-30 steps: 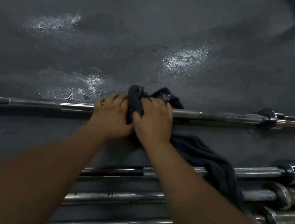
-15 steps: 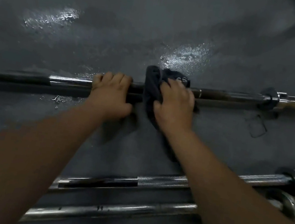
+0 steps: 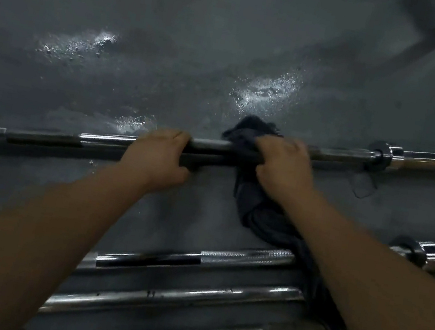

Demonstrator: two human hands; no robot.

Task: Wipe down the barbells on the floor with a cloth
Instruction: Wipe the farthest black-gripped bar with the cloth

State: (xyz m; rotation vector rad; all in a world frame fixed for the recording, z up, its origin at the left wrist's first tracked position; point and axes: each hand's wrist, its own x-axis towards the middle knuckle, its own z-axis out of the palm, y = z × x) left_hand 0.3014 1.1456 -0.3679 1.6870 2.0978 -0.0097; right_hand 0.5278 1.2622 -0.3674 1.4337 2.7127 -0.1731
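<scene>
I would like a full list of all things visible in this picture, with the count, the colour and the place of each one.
far barbell: one, chrome with dark sections, across the middle of the view.
cloth: one, dark, wrapped over the far barbell, its tail trailing toward the near bars.
near barbells: at least four, chrome, side by side at the bottom.
floor: one, grey with shiny patches, beneath everything.
left hand: one, grips the far barbell directly.
right hand: one, holds the cloth round the far barbell.
</scene>
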